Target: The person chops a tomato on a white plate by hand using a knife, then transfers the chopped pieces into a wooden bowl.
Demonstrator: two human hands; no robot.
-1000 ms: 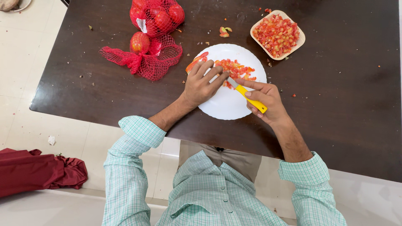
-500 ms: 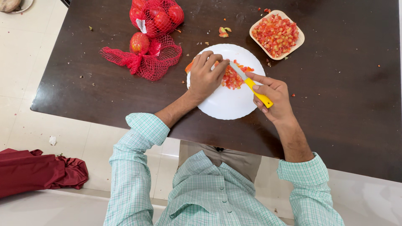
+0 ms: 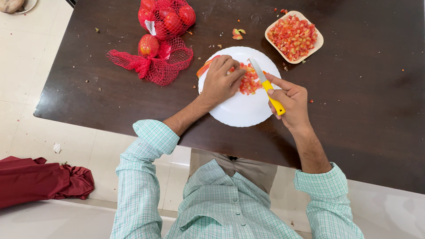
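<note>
Nearby, red net bag [image 3: 166, 17], white tag [image 3: 151, 26]

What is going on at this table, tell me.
A person is chopping tomato on a round white plate. The right hand grips a yellow-handled knife, its blade beside the pile of diced red tomato. The left hand rests on the pieces. A square tray of diced tomato and a red mesh bag of tomatoes sit beyond.

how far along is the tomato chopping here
Done: a square dish is full of diced tomato. In hand: the left hand steadies tomato strips beside a chopped pile on the white plate, while the right hand holds a yellow-handled knife. Left: whole tomatoes in the red net bag.
</note>
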